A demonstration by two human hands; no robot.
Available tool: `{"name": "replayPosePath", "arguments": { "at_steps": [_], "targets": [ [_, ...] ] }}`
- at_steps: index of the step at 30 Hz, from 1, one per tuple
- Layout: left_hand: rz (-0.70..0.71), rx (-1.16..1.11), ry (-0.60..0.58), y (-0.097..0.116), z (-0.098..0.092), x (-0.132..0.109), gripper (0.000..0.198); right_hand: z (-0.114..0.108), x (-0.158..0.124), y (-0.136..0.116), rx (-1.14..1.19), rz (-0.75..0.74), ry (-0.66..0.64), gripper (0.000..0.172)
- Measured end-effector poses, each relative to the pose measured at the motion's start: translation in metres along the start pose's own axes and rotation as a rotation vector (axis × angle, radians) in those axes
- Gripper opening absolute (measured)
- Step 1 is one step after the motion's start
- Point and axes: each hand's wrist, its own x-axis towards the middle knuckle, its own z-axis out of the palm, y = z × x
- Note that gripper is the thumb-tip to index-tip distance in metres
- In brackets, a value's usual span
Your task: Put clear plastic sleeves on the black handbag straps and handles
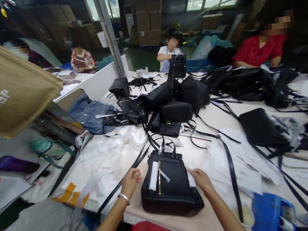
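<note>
A black backpack [174, 181] lies in front of me on the table, its top handles pointing away. It has a gold zipper [159, 177], and a white wrapping strip [153, 176] lies beside it on the front. My left hand [132, 182] is just off the bag's left side, fingers curled together; what they hold, if anything, is hidden. A black strap runs behind that wrist. At the bag's right edge, my right hand [200, 178] pinches a piece of white wrapping sheet [191, 179] that lies against the bag's side.
More black bags [177, 111] are heaped beyond, with loose straps around them. White sheets [238, 158] cover the right side; clear plastic [93, 169] lies left. A blue tool or container [273, 213] sits front right. Several co-workers sit around; one handles a black bag [177, 66].
</note>
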Motion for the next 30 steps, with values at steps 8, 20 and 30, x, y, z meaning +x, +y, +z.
{"name": "replayPosePath", "arguments": {
  "at_steps": [8,20,30],
  "targets": [
    [0.055,1.041,0.028,-0.052,-0.062,0.009,0.038,0.019,-0.002,-0.002,-0.577,-0.067,0.178,0.045],
    [0.098,0.708,-0.185,-0.027,-0.097,0.044,0.011,0.019,-0.087,-0.053,-0.838,-0.585,0.338,0.043],
    [-0.097,-0.480,-0.631,0.011,-0.108,0.026,0.037,0.129,-0.127,-0.065,-1.118,-0.886,-0.067,0.022]
  ]
}}
